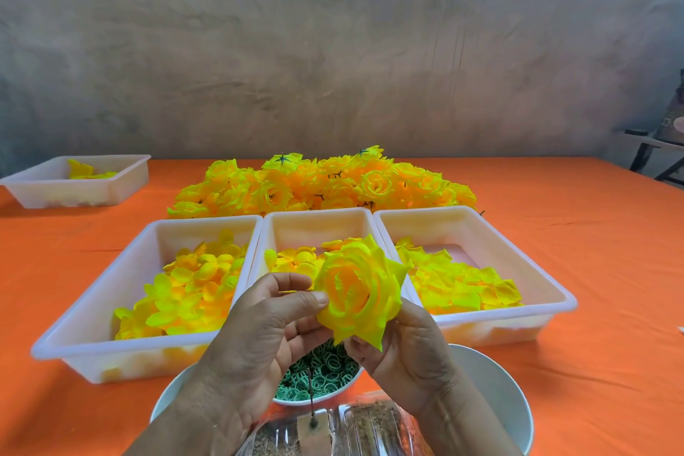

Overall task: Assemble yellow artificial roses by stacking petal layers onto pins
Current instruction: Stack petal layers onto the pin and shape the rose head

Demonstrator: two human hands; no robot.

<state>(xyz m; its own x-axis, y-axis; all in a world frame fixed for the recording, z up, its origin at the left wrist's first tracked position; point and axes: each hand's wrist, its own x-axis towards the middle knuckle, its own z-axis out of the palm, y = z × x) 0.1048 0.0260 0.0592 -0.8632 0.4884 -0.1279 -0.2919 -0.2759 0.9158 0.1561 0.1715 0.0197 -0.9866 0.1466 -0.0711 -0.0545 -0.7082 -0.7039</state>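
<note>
Head view: assembled yellow rose (361,289) held in both hands.
Left hand (266,322) pinches its petal edge; right hand (407,355) grips its underside, fingers curled, over the middle petal tray (318,213) near the counter's (592,252) near edge.

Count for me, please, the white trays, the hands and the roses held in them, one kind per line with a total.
White trays: 4, one far left and three in a row
Hands: 2, the left hand and the right hand
Held rose: 1
Total: 7
</note>
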